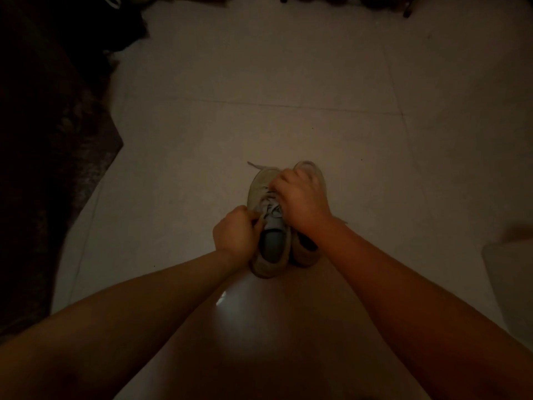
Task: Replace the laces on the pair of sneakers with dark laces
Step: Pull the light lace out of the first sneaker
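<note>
Two beige sneakers stand side by side on the pale tiled floor, toes pointing away from me. The left sneaker (261, 183) shows a grey tongue and light laces (271, 204); one lace end trails past its toe. My left hand (235, 233) grips this sneaker's left side by the collar, thumb against the lace area. My right hand (300, 194) lies curled over the laces, fingertips pinching a lace near the middle eyelets. It covers most of the right sneaker (313, 168), whose toe and heel show. The dim light hides any dark laces.
A dark rug (52, 168) lies along the left side of the floor. Dark furniture legs and clutter (346, 1) line the far edge. A pale object (510, 272) sits at the right edge. A light reflection glares on the floor tiles (245, 313) near me.
</note>
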`<action>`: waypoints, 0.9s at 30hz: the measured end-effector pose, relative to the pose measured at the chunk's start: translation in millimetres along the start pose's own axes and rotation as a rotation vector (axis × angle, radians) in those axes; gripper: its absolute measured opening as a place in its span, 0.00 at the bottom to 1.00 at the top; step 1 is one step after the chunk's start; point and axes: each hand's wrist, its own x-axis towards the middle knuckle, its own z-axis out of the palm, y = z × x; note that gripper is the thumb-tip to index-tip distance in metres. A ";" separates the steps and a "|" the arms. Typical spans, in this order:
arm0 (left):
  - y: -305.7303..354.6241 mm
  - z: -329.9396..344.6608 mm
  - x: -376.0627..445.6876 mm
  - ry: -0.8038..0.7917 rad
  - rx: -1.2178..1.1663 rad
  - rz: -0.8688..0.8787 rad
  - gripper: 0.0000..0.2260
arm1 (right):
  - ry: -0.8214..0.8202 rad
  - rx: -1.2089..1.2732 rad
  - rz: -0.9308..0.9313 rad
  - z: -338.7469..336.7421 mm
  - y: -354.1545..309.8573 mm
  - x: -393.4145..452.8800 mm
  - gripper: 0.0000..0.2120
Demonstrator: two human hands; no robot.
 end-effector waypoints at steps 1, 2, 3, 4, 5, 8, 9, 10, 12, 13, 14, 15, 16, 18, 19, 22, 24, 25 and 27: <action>-0.2 0.2 -0.4 -0.002 0.008 0.004 0.12 | -0.111 -0.003 -0.044 -0.1 -3.0 -0.6 0.10; 0.1 0.6 -0.4 -0.003 0.012 0.005 0.13 | -0.212 -0.009 -0.064 0.5 -6.4 0.1 0.11; 0.7 0.9 -0.3 -0.002 0.015 0.005 0.13 | -0.282 -0.008 -0.065 0.8 -10.8 -0.5 0.13; 1.4 1.0 -0.2 -0.001 0.017 0.006 0.13 | -0.303 -0.003 -0.076 1.5 -15.4 -2.1 0.14; 1.7 1.3 -0.2 0.002 0.020 0.009 0.13 | -0.278 -0.006 -0.094 1.9 -19.3 -3.5 0.15; 0.2 0.4 -1.4 0.019 0.026 0.018 0.13 | -0.211 -0.100 -0.173 3.2 -22.3 -0.4 0.12; -0.2 0.6 -1.3 0.019 0.030 0.023 0.13 | -0.281 -0.113 -0.169 2.9 -22.9 2.4 0.12; -0.3 1.2 -1.0 0.016 0.036 0.028 0.13 | -0.351 -0.142 -0.145 3.0 -24.8 5.6 0.13; 0.2 1.8 -0.2 0.013 0.046 0.024 0.13 | -0.361 -0.244 -0.110 0.4 -30.7 9.5 0.13; 0.4 2.1 0.2 0.017 0.045 0.019 0.14 | -0.318 -0.272 -0.093 -0.2 -31.5 10.0 0.12; 0.2 2.0 0.2 0.019 0.043 0.016 0.14 | -0.298 -0.245 -0.076 1.2 -32.1 10.3 0.11; 0.1 1.7 0.0 0.019 0.041 0.016 0.14 | -0.316 -0.182 -0.051 2.9 -32.7 10.3 0.11; -0.1 1.4 -0.6 0.018 0.042 0.020 0.14 | -0.342 -0.107 -0.003 1.7 -33.4 11.0 0.11; 0.3 0.4 -1.4 0.013 0.037 0.031 0.13 | -0.293 0.148 0.180 -5.2 -36.1 17.1 0.09; 0.6 -0.2 -1.7 0.011 0.034 0.035 0.13 | -0.207 0.316 0.283 -10.0 -38.1 22.5 0.07; 1.1 -0.3 -1.5 -0.010 0.025 0.047 0.12 | -0.026 0.776 0.462 -28.1 -39.1 44.9 0.05; 1.5 -0.3 -1.9 -0.014 0.024 0.051 0.12 | -0.081 1.012 0.487 -41.1 -36.2 55.0 0.09; 1.7 -0.2 -1.9 -0.011 0.026 0.048 0.12 | -0.130 1.074 0.490 -45.3 -33.5 56.6 0.14; 1.8 0.0 -1.8 -0.007 0.019 0.032 0.11 | -0.216 1.021 0.506 -44.2 -23.0 51.4 0.21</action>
